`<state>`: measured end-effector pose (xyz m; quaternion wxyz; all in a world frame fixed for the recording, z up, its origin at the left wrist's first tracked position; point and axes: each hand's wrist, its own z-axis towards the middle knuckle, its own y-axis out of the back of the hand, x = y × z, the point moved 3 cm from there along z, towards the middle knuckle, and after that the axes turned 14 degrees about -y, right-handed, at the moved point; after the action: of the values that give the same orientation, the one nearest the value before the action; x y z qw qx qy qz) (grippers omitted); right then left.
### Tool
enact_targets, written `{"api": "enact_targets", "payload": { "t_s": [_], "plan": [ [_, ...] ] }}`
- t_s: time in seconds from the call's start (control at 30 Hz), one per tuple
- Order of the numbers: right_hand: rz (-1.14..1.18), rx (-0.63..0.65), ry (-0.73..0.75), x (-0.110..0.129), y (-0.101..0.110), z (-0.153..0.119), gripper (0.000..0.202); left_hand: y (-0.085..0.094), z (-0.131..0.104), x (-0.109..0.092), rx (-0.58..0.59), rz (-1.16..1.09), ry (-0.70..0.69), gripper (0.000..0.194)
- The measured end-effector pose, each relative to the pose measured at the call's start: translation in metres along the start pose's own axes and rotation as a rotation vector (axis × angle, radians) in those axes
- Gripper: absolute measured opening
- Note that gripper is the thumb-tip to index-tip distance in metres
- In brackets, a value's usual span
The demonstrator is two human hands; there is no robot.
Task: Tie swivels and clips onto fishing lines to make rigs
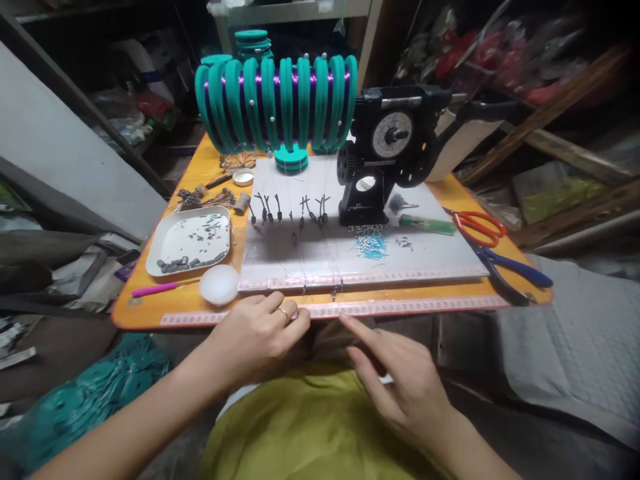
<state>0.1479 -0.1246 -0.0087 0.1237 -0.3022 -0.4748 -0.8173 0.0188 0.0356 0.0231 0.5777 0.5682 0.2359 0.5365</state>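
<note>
At the table's front edge my left hand (265, 327), a ring on one finger, has its fingers curled together over a printed measuring tape (370, 308). Whatever is between its fingertips is hidden. My right hand (405, 377) is open, with the index fingertip at the tape and the thumb held apart below. Between and beyond the hands, fine threads (326, 183) run down from a row of teal spools (277, 100) wound with purple thread. Small dark bits (336, 291) sit on the threads near the board's front edge. Several small dark weights (270, 217) hang below the spools.
A black winding machine (373, 153) stands on a white board (425, 257). Blue and white bits (371, 245) lie before it. Red scissors (480, 228) and blue-handled pliers (520, 270) are at right. A white tray (165, 233), white round dish (219, 285) and pink-handled tool (155, 289) are left.
</note>
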Motion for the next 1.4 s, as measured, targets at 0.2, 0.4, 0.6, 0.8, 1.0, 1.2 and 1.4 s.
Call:
{"api": "enact_targets", "payload": {
  "t_s": [0.2,0.4,0.6,0.8,1.0,1.2,1.4],
  "plan": [
    [-0.101,0.216,-0.105,0.004,-0.024,0.013,0.043,-0.001,0.004,0.001,0.096,0.053,-0.099,0.018],
    [-0.218,0.221,-0.117,-0.003,-0.014,0.006,0.045,-0.001,0.006,0.001,0.138,0.067,-0.144,0.022],
    [-0.259,0.084,-0.170,-0.020,0.008,-0.008,0.044,-0.002,0.005,0.002,0.100,0.066,-0.144,0.025],
    [-0.281,0.024,-0.188,-0.025,0.015,-0.016,0.043,-0.007,0.002,0.001,0.057,0.061,-0.133,0.025],
    [-0.255,0.012,-0.186,-0.021,0.012,-0.018,0.042,-0.008,0.002,0.001,0.053,0.064,-0.134,0.026],
    [-0.256,-0.172,-0.022,-0.039,0.031,-0.024,0.054,-0.007,-0.004,0.002,-0.030,-0.048,-0.005,0.017],
    [-0.486,-0.428,0.169,-0.068,0.046,-0.014,0.047,-0.006,-0.017,-0.012,-0.337,-0.618,0.586,0.006]
  ]
}}
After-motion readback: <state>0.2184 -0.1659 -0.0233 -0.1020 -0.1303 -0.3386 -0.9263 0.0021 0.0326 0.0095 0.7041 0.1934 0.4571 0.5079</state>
